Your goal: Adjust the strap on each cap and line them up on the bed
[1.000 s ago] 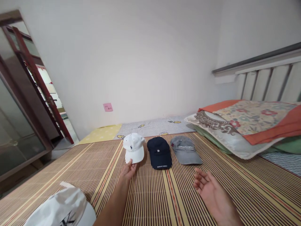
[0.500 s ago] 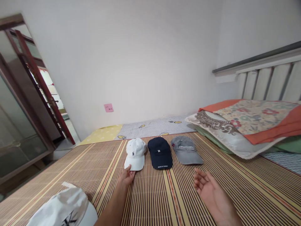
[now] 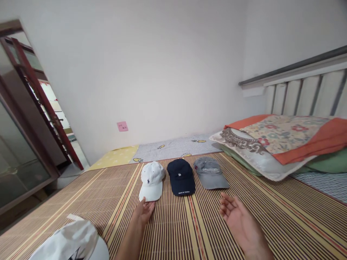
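Across the bed, a striped mat [image 3: 271, 213] spreads under my arms, with stacked pillows [image 3: 271, 144] at its right end. A near white cap [image 3: 67, 242] sits by my left elbow. Farther off, a far white cap [image 3: 151, 180], a navy cap [image 3: 180, 177] and a grey cap [image 3: 210, 173] lie side by side. My left hand [image 3: 145, 211] rests at the far white cap's brim, fingers loose, seemingly just touching it. My right hand [image 3: 238, 224] lies apart, palm up, fingers open.

White walls [image 3: 162, 65], striped bed mat [image 3: 271, 216], slatted headboard [image 3: 298, 94]
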A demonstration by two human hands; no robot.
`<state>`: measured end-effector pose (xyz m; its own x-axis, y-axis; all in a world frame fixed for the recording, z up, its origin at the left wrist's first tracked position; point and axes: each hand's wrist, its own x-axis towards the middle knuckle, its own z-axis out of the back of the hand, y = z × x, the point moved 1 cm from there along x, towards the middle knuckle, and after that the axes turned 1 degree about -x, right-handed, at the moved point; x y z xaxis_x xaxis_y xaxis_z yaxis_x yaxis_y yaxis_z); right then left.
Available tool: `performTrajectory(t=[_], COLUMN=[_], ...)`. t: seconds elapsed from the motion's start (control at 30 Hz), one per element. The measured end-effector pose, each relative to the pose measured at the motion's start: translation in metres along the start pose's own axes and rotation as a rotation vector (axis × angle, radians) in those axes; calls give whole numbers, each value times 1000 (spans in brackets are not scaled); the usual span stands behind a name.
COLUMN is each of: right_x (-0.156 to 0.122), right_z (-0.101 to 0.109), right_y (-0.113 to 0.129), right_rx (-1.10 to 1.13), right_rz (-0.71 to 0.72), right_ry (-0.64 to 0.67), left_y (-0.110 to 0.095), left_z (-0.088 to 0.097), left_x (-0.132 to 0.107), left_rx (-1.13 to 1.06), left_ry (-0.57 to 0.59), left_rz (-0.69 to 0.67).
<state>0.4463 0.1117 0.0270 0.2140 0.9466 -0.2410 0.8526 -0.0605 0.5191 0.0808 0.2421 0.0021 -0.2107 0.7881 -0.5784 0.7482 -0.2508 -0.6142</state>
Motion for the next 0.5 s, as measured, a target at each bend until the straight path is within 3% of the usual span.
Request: performTrajectory(t=[0.1, 0.23, 0.33, 0.5], right_x=[-7, -18, -18, -13], right_z=[-9, -23, -22, -16], right_y=[2, 6, 9, 10], right_rx=[0, 11, 21, 9], right_rz=[3, 14, 13, 61], right_ry=[-57, -77, -78, -43], left_y=[31, 82, 109, 130], left_z=[-8, -39, -70, -107], left_x=[-20, -34, -29, -10], left_rx=[41, 82, 88, 87], left_ry=[38, 103, 112, 80], left_rz=[67, 171, 215, 216])
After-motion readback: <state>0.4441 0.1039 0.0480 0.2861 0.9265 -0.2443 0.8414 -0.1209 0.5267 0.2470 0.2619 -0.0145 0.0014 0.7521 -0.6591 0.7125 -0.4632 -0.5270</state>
